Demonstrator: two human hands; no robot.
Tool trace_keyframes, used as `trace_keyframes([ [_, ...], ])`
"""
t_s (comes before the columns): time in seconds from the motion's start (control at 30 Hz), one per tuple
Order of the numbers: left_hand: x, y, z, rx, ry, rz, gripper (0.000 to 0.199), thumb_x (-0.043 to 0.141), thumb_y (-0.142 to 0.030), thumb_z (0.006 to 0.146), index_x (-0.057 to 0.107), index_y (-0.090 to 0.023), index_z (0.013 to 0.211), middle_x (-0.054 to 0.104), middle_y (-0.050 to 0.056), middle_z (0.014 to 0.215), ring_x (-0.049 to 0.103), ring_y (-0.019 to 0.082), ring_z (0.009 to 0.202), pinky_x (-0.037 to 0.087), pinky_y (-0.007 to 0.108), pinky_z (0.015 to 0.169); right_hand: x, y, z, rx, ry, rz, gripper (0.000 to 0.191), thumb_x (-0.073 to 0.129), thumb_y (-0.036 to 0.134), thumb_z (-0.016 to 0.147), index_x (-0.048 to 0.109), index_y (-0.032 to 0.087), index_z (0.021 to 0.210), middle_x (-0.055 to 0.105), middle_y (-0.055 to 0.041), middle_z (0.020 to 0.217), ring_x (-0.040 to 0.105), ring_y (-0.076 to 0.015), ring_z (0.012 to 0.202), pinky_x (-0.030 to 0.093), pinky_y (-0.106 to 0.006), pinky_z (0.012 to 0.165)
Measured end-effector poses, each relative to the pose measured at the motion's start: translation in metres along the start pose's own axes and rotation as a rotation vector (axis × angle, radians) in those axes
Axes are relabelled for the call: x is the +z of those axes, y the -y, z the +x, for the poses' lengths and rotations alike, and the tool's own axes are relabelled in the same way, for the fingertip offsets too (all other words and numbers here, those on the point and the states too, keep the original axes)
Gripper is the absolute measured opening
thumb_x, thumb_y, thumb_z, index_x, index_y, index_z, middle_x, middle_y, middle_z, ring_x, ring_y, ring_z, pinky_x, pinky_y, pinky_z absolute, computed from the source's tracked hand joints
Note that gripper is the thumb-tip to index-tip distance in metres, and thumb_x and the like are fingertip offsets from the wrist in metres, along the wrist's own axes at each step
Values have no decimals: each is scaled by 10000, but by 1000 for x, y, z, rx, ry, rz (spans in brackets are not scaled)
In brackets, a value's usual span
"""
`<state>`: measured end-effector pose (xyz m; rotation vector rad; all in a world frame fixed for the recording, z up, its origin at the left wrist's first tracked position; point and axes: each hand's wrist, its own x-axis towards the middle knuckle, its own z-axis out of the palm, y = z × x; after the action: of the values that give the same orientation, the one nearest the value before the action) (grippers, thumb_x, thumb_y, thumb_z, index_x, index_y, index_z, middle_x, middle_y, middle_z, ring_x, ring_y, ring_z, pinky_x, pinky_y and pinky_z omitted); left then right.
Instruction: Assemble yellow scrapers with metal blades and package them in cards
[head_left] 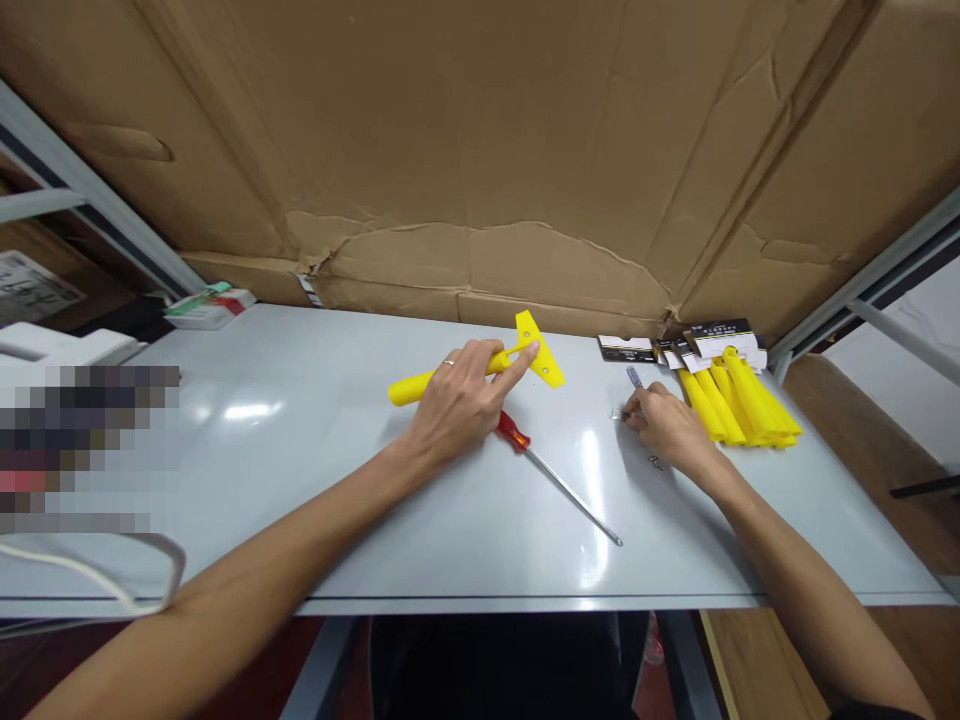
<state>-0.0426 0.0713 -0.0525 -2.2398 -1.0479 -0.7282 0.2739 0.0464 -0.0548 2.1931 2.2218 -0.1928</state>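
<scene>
My left hand (461, 398) is closed around the handle of a yellow T-shaped scraper (412, 388), one finger lying along its wide flat head with small holes. Beneath that hand a screwdriver (513, 432) with a red handle lies on the table, its long metal shaft slanting toward the front edge. My right hand (664, 420) is low over the tabletop with fingertips pinched; what they hold is too small to make out. Just left of those fingertips shows a small clear piece (619, 414). Small metal screws (656, 463) lie below the hand, and a narrow greyish strip (634, 377) lies above it.
Several yellow scrapers (754, 405) with black-and-white cards (724, 342) are piled at the right. Another card (626, 349) lies by the cardboard wall (465, 260). A small box (210, 308) and a white device (64, 350) stand at left, with a white cable (82, 573) near the front edge.
</scene>
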Motion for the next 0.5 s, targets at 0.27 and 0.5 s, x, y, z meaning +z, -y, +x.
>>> trace_keyframes([
  [0.27, -5, -9, -4, 45, -57, -101, 570, 374, -6, 972, 574, -297, 1419, 699, 123, 1060, 652, 238, 860, 521, 359, 696, -10, -2, 0, -87, -97, 66, 191, 590, 235, 953, 646, 228, 1136, 724, -76, 1026, 650, -272, 982, 437, -327, 745],
  [0.5, -15, -8, 4, -171, -165, -204, 343, 400, -126, 1029, 602, -177, 1302, 731, 129, 1127, 703, 243, 957, 526, 345, 733, -9, 47, -34, -771, -254, 410, 208, 390, 155, 1040, 588, 208, 1076, 666, -102, 1057, 623, -215, 944, 517, -342, 839],
])
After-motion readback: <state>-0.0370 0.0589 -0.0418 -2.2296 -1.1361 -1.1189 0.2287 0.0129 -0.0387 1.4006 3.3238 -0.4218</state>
